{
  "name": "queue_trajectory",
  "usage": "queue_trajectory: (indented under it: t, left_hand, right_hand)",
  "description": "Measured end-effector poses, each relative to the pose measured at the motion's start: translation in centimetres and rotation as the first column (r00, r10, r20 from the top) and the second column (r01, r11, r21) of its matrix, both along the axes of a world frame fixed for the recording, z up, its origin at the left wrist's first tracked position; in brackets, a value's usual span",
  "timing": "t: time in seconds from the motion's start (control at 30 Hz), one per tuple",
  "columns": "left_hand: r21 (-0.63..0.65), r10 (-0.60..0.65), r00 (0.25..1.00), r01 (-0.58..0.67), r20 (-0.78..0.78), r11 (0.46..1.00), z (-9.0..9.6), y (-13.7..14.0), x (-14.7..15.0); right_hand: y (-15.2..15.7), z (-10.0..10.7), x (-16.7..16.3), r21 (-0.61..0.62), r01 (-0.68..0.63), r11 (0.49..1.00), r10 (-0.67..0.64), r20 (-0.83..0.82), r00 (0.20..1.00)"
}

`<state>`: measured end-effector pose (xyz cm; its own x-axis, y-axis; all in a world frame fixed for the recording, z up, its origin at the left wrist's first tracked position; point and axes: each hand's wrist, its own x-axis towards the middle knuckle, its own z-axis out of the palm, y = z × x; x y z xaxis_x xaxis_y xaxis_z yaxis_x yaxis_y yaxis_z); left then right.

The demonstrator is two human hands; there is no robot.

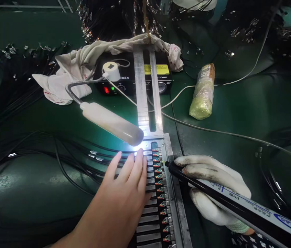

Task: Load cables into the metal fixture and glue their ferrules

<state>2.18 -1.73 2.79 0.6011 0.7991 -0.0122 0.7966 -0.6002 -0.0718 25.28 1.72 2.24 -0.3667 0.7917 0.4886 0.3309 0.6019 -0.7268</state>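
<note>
My left hand (127, 189) is bare and lies with its fingers stretched out over black cables (125, 156) at the left side of a metal fixture (178, 196). Along this fixture sits a row of small metal connectors (161, 165) with coloured wire ends showing. In a stained white glove, my right hand (217, 182) is wrapped round a black glue syringe (202, 184) with a white label reading UV. The syringe's tip is close to the upper connectors; whether it touches one I cannot tell. A lit white lamp (111, 124) on a bendy neck hangs just above my left fingertips.
Behind the fixture stands a black control box (127, 86) with a cloth (75, 69) draped over it. A slotted metal plate (141, 86) leans against the box. Right of it lies a plastic-wrapped roll (202, 93). Cable bundles (3, 89) spread at left and back.
</note>
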Motion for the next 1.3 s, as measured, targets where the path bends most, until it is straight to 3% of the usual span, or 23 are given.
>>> queue_trajectory:
  t: [1.3]
  left_hand:
    - [0.011,-0.002,1.0,0.001,0.028,1.0,-0.46,0.01,-0.09]
  right_hand:
    - [-0.06,-0.01,0.18,-0.01,-0.008,1.0,0.008,-0.027,1.0]
